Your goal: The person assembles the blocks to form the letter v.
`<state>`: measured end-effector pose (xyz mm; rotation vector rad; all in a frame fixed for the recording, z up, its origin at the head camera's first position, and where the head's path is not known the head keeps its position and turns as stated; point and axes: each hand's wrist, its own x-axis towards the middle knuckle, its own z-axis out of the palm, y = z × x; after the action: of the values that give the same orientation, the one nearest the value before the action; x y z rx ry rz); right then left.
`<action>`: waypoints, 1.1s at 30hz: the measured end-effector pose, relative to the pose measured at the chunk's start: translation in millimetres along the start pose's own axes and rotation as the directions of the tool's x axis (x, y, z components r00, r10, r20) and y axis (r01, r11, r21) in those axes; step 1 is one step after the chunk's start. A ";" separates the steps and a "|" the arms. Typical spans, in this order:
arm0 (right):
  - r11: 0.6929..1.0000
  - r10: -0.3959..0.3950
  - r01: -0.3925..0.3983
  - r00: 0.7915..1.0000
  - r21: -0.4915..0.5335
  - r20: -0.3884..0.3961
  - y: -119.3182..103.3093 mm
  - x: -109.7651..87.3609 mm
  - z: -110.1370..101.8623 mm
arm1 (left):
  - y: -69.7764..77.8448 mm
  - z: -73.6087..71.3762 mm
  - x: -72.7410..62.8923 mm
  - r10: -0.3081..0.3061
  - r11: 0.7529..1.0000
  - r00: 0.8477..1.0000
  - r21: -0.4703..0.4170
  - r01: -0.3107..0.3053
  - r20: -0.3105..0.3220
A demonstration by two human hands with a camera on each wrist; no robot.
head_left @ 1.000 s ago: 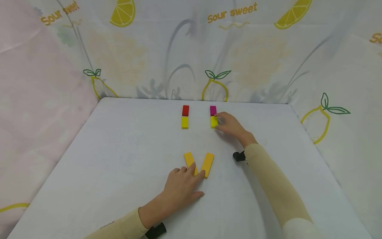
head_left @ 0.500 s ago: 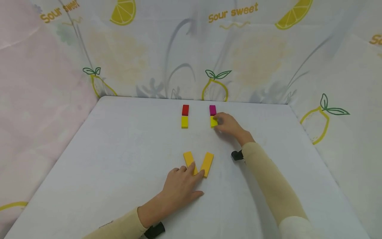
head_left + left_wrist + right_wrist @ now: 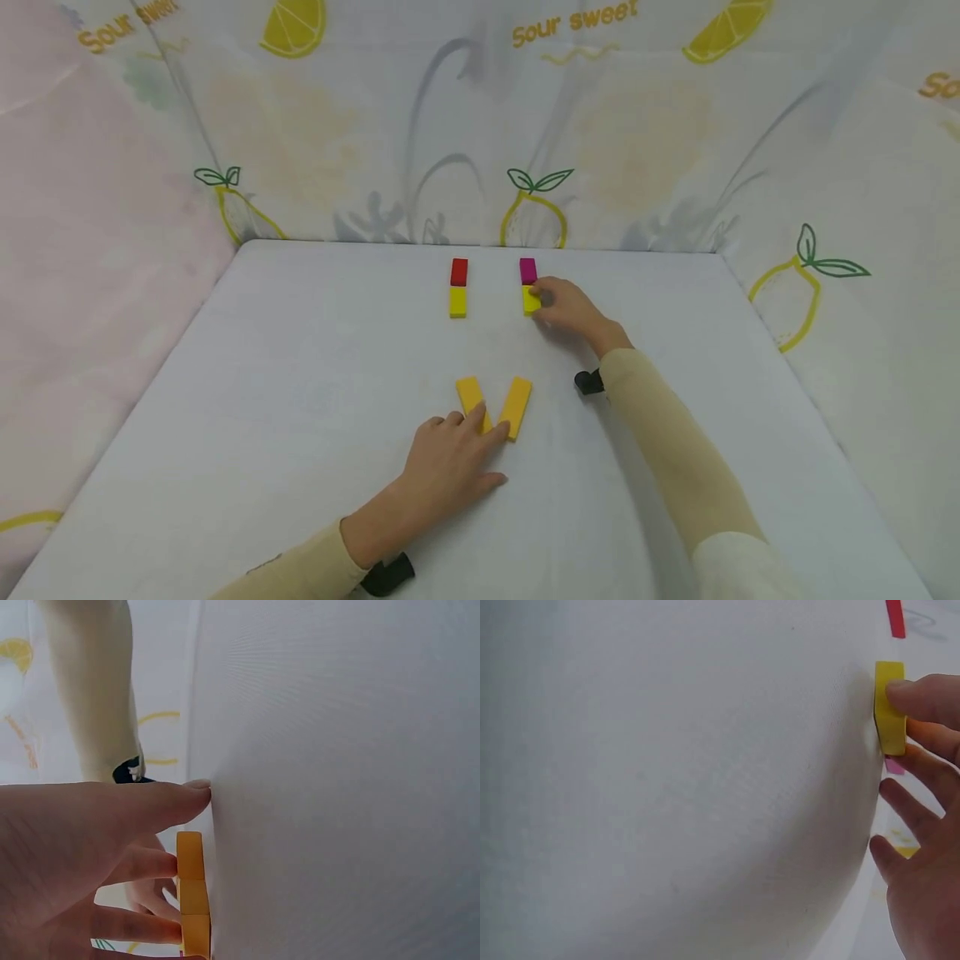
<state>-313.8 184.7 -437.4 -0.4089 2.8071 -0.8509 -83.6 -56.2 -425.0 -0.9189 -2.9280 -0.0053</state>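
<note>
Two orange-yellow blocks lie on the white table in a V, the left block point(image 3: 469, 390) and the right block point(image 3: 517, 405). My left hand point(image 3: 447, 461) touches their near ends with its fingertips, fingers extended and thumb held apart; these orange blocks point(image 3: 190, 855) also show in the left wrist view. Farther off, my right hand point(image 3: 574, 309) pinches a yellow block point(image 3: 889, 720) between thumb and fingers. That block's far end meets a magenta block point(image 3: 528, 271). To the left, a red block point(image 3: 459, 272) stands end to end with another yellow block point(image 3: 457, 302).
The white table point(image 3: 300, 350) ends at a back edge against a lemon-printed cloth point(image 3: 645, 150). Black wrist cameras sit under both forearms, such as the right one point(image 3: 588, 382). The right forearm spans the table's right side.
The whole head view has shifted slightly left and up. Both hands keep their places on the blocks, and the blocks have not visibly moved on the table.
</note>
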 end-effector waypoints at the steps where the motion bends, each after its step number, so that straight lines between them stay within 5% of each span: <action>1: 1.000 0.000 0.000 1.000 -0.001 0.001 0.1 0.5 0.2 | 0.0 -0.2 0.4 0.000 1.000 1.000 0.001 0.000 0.004; 14: 0.999 0.008 -0.007 1.000 -0.052 0.026 -3.2 1.9 -2.5 | -0.8 -2.1 2.3 0.005 1.000 1.000 0.021 -0.005 0.013; 33: 1.000 0.020 -0.021 0.998 -0.005 -0.051 -4.2 -3.3 -0.8 | -3.1 1.0 1.9 0.010 1.000 1.000 -0.011 -0.010 -0.025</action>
<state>-310.1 182.8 -434.0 -0.3634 2.8555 -0.8616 -87.0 -57.6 -425.8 -0.9286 -2.9034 -0.0324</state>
